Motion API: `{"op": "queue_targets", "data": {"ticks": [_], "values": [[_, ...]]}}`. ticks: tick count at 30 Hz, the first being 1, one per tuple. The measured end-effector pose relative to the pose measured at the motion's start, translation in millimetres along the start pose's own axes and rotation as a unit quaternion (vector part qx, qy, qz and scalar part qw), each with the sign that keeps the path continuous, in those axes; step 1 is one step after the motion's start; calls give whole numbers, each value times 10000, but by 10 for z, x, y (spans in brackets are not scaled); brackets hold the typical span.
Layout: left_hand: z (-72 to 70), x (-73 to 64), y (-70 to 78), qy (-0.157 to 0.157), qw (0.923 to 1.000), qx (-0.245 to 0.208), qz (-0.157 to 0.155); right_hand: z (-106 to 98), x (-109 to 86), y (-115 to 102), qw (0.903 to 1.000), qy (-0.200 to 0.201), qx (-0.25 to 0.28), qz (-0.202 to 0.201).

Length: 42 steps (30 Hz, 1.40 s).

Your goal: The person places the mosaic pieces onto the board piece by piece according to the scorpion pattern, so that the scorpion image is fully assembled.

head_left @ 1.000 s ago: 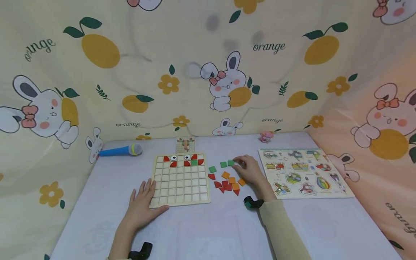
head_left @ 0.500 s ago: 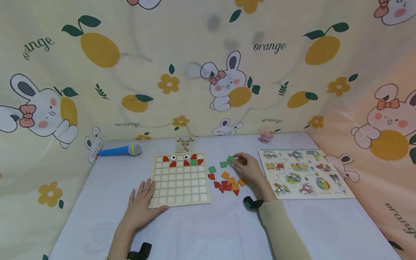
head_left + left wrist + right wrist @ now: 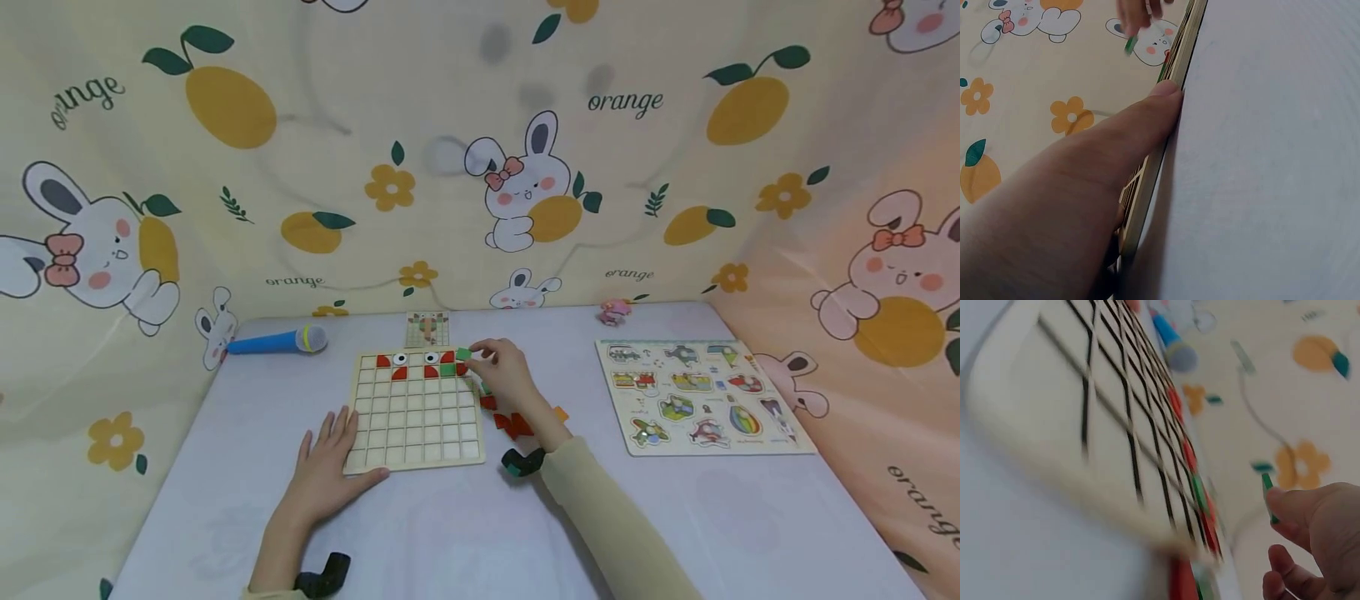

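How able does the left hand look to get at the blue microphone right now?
Probably yes: in the head view nothing stands between the left hand and the blue microphone. The hand touches the board, so it would likely have to leave it and stretch forward.

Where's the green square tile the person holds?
In the head view, the green square tile is pinched in the right hand, raised near the far right corner of the cream gridded board.
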<state>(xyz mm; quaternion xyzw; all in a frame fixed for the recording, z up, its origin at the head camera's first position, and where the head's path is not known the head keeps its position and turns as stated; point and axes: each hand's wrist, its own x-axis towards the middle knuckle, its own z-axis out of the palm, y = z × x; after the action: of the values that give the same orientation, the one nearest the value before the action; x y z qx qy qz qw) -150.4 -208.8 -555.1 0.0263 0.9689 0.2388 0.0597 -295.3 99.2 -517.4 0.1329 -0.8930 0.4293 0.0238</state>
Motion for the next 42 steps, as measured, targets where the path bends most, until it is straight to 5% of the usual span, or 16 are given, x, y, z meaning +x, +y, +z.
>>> {"op": "queue_targets", "data": {"ticks": [9, 18, 42], "values": [[28, 22, -8, -35, 10000, 52, 71, 639, 120, -418, 9940, -615, -554, -719], [64, 38, 3, 27, 9999, 11, 116, 994, 276, -531, 9882, -635, -1259, -591], [-4, 0, -16, 63, 9999, 25, 76, 1201, 284, -662, 9855, -464, -1613, -267]]}}
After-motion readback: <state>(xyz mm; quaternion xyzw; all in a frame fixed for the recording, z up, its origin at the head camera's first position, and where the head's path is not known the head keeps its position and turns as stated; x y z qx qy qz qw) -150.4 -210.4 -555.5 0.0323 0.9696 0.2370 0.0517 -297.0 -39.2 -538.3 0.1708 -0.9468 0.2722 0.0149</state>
